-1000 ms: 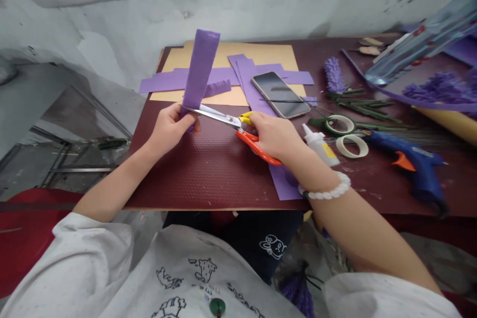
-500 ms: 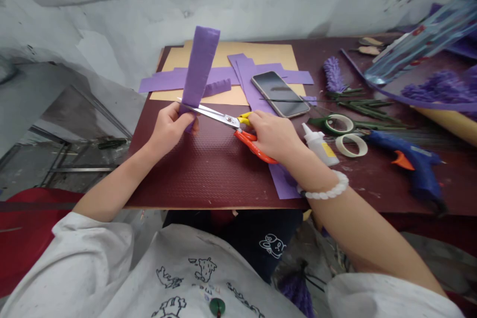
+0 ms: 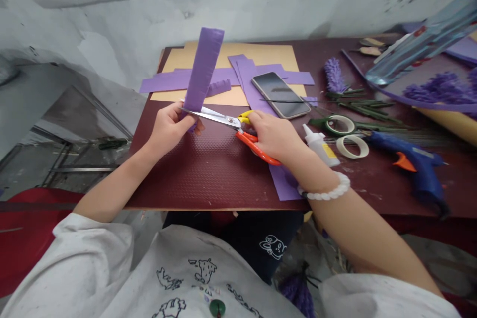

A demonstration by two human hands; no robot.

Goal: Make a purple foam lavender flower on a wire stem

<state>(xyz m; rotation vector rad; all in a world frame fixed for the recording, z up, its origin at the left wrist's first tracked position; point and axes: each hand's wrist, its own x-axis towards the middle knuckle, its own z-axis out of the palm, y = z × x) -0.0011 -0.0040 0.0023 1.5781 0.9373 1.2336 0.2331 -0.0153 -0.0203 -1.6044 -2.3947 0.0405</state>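
My left hand point(image 3: 172, 124) pinches the lower end of a purple paper strip point(image 3: 204, 67), which stands up nearly vertical with a slight lean to the right. Small cuts run along the strip's right edge. In my right hand point(image 3: 276, 134) is a pair of scissors point(image 3: 227, 120) with one yellow and one red handle. Their blades lie across the strip just above my left fingers, pointing left. Beyond the strip, a short fringed purple piece point(image 3: 219, 87) rests on tan card point(image 3: 171, 57).
More purple strips point(image 3: 164, 82) lie across the card, with a phone point(image 3: 281, 93) on top. Toward the right are a glue bottle point(image 3: 321, 145), tape rolls point(image 3: 352, 146), a blue glue gun point(image 3: 417, 159), a purple flower spike point(image 3: 334, 74), green stems point(image 3: 367, 108) and a clear bottle point(image 3: 421, 39).
The purple strip has shifted slightly right and leans a little more. The scissor blades have closed somewhat at its lower part. Both hands have stayed almost in place.
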